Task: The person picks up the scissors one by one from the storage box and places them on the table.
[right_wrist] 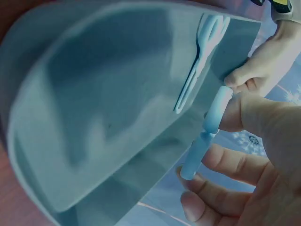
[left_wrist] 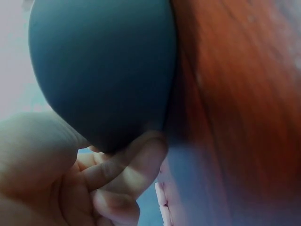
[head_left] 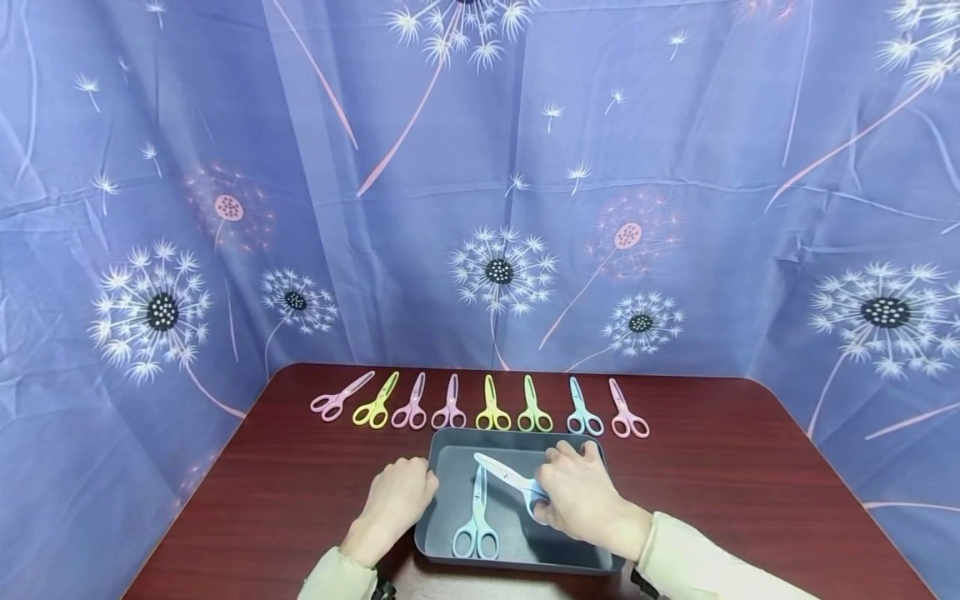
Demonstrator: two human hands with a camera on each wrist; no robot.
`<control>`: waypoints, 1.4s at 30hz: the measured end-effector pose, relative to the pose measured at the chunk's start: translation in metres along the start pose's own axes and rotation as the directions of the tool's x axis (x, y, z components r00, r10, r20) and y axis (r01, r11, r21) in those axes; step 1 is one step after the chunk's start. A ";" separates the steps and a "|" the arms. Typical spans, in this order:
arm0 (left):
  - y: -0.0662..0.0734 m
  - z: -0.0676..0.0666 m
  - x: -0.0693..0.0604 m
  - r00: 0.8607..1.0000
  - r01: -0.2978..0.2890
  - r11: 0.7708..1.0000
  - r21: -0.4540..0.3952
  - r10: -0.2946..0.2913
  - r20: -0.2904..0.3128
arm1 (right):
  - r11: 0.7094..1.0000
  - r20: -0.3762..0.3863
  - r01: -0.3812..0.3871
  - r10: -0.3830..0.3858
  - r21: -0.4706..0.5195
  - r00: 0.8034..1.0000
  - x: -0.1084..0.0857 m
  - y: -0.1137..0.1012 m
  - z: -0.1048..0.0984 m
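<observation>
A dark grey rectangular tray (head_left: 450, 467) lies near the table's front edge. My left hand (head_left: 397, 500) grips its left side, and in the left wrist view the thumb and fingers (left_wrist: 146, 160) pinch the tray wall (left_wrist: 103, 70). Above the tray, my right hand (head_left: 585, 500) holds pale blue scissors (head_left: 501, 472) by the handles, blades slanting up to the left. The right wrist view shows thumb and fingers about the handle loops (right_wrist: 216, 110). Another pair of light blue scissors (head_left: 479, 497) rests flat on the tray floor, handles toward me; the held blades' tip overlaps its tip in the head view.
Along the table's back edge stretches a row of several scissors: pink (head_left: 342, 398), yellow (head_left: 491, 408), green (head_left: 533, 408), blue (head_left: 582, 408) and pink again (head_left: 626, 410) at the right end. Dark red wood (head_left: 720, 483) surrounds the tray. Behind hangs a blue dandelion-print curtain (head_left: 420, 275).
</observation>
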State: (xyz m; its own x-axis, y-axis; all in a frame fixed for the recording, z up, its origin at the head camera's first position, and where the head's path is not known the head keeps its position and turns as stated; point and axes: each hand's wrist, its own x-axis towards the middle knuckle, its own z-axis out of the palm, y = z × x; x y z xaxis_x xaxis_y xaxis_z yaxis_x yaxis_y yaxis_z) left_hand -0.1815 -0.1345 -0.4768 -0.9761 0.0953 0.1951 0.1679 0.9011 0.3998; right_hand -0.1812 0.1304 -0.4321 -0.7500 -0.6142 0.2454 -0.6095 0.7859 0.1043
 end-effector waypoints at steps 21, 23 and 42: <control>-0.001 0.001 -0.001 1.000 0.001 1.000 0.002 -0.001 0.004 | 0.997 -0.139 -0.072 0.072 0.003 0.988 0.012 0.036 -0.033; -0.001 0.001 -0.001 1.000 0.007 1.000 0.001 -0.007 0.009 | 0.996 -0.134 -0.091 0.092 0.014 0.987 0.014 0.042 -0.038; -0.002 0.001 0.001 1.000 0.004 1.000 0.010 -0.004 0.010 | 0.922 -0.017 -0.359 0.365 0.143 0.931 0.017 0.127 -0.051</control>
State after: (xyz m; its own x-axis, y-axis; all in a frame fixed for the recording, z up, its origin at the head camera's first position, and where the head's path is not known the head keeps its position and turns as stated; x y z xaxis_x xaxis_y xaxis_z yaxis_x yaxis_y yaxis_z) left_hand -0.1827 -0.1358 -0.4781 -0.9782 0.0956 0.1843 0.1623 0.9056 0.3919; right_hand -0.2582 0.2235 -0.3655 -0.9161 -0.2837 0.2833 -0.3296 0.9352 -0.1295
